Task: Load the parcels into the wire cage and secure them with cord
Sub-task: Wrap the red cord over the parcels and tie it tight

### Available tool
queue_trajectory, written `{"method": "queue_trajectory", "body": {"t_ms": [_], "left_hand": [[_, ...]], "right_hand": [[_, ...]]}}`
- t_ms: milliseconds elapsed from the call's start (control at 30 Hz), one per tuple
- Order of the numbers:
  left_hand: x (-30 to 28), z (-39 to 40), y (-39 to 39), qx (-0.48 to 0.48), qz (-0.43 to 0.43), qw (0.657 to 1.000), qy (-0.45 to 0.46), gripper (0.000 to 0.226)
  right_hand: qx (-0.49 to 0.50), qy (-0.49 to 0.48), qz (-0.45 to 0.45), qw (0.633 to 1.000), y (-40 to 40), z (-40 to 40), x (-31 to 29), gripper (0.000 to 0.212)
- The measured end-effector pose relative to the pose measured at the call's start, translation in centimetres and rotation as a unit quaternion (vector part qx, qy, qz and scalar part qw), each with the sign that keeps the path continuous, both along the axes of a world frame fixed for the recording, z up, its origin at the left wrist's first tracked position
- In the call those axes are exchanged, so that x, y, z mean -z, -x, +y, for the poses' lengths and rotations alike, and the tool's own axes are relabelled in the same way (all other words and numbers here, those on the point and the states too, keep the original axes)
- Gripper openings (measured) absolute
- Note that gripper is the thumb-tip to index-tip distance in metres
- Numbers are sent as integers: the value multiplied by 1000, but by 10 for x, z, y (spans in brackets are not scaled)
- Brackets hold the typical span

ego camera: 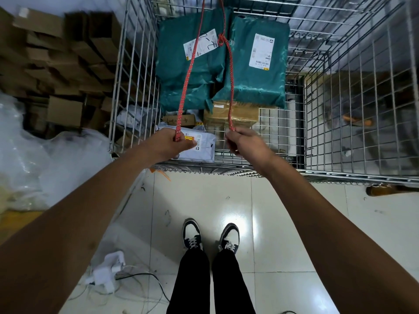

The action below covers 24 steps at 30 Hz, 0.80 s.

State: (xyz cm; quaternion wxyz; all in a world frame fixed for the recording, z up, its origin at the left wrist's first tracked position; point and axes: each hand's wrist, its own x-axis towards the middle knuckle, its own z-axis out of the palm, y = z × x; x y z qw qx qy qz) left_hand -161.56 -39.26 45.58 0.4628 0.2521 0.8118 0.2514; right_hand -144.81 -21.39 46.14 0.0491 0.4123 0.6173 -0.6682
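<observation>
Two large green parcels with white labels lie side by side inside the wire cage. Below them sit a brown carton and a white mailer bag. A red patterned cord runs in two strands from the cage's far side toward me, with a knot over the parcels. My left hand grips the left strand. My right hand grips the right strand. Both hands hover just above the cage's near rim.
Stacks of flattened and folded cardboard boxes fill the left side. Clear plastic wrap is heaped at the left. A white power strip with cables lies on the tiled floor near my shoes.
</observation>
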Motion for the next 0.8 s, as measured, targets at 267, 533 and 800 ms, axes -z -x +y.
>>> {"method": "queue_trajectory", "body": {"t_ms": [267, 533, 800], "left_hand": [[-14, 2, 2, -84, -93, 992, 6, 66], [-12, 1, 7, -26, -174, 984, 15, 19], [-8, -6, -6, 79, -76, 992, -61, 32]], "right_hand": [[-76, -37, 7, 996, 1, -5, 4, 19], [14, 87, 25, 996, 35, -23, 0, 11], [-61, 56, -42, 996, 61, -47, 8, 38]]}}
